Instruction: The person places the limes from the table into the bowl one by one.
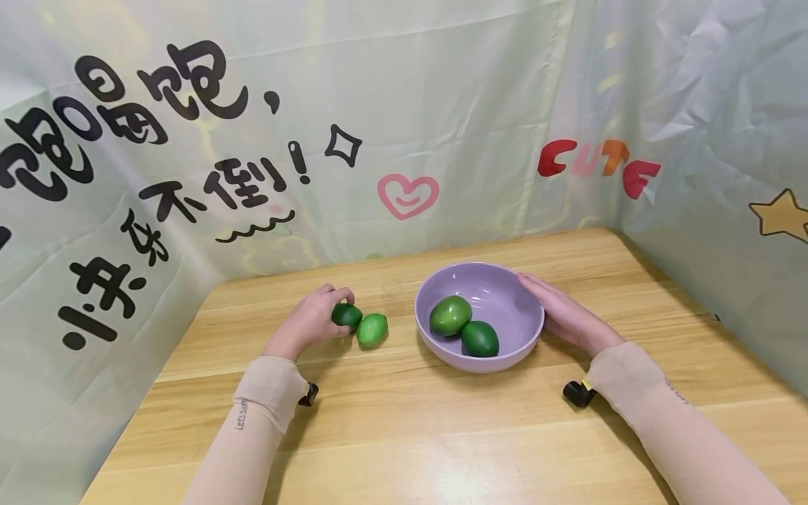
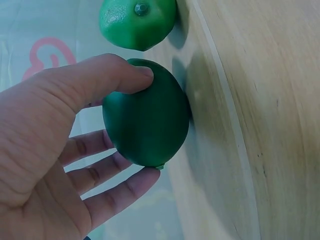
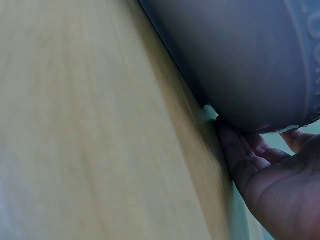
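My left hand (image 1: 318, 317) holds a dark green oval fruit (image 2: 147, 117), thumb over its upper side and fingers curled behind and below. Right beside that fruit lies a bright green lime (image 1: 373, 330) on the table. To the right stands a lilac bowl (image 1: 514, 354), with a mid-green fruit (image 1: 451, 315) and a darker green fruit (image 1: 480, 339) inside, side by side. Against the bowl's right wall rests my right hand (image 1: 568, 313), its fingers fairly straight along the outside. Low on the bowl's side (image 3: 240, 60), the right wrist view shows those fingertips near the tabletop.
Everything stands on a light wooden table (image 1: 404, 421). Pale printed cloth (image 1: 467, 175) hangs around its back and sides. A small black camera (image 1: 578, 394) sits at the right wrist, and another camera (image 1: 308, 394) at the left wrist.
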Tool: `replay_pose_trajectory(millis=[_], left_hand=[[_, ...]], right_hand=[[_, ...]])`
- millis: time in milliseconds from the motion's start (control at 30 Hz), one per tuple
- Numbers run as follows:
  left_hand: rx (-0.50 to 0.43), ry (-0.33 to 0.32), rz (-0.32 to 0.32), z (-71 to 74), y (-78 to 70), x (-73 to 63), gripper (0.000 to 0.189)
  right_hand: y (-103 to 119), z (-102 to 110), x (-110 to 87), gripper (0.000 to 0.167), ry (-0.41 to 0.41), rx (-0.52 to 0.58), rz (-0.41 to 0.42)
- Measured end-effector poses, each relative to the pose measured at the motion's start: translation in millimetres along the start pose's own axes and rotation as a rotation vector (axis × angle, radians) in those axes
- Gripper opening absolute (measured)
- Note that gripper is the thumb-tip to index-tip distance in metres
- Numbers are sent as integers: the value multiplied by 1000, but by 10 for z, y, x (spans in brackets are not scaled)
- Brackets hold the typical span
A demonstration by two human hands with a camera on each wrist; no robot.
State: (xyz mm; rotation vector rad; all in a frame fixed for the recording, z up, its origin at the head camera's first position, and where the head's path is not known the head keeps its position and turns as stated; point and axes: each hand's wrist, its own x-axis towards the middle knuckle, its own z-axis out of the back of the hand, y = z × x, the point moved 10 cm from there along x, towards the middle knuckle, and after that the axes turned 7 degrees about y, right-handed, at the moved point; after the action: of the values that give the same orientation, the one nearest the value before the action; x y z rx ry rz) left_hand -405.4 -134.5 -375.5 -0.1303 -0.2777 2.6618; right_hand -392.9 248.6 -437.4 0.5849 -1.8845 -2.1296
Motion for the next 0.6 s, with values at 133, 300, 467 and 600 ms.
replay_pose_trajectory(millis=[133,300,467,600], left_hand=[[17,-6,-8,8,-19,-7,45],[24,-24,-21,11,-28,-12,46],[30,-29,-20,7,-28,-22,47],[29,-25,-16,6,-30,-31,48]], right_hand=[[0,1,5,84,3,0,3],[6,-2,6,83,3,-1,9],[10,-3,1,83,2,-4,12],[5,-7,0,83,0,0,8]])
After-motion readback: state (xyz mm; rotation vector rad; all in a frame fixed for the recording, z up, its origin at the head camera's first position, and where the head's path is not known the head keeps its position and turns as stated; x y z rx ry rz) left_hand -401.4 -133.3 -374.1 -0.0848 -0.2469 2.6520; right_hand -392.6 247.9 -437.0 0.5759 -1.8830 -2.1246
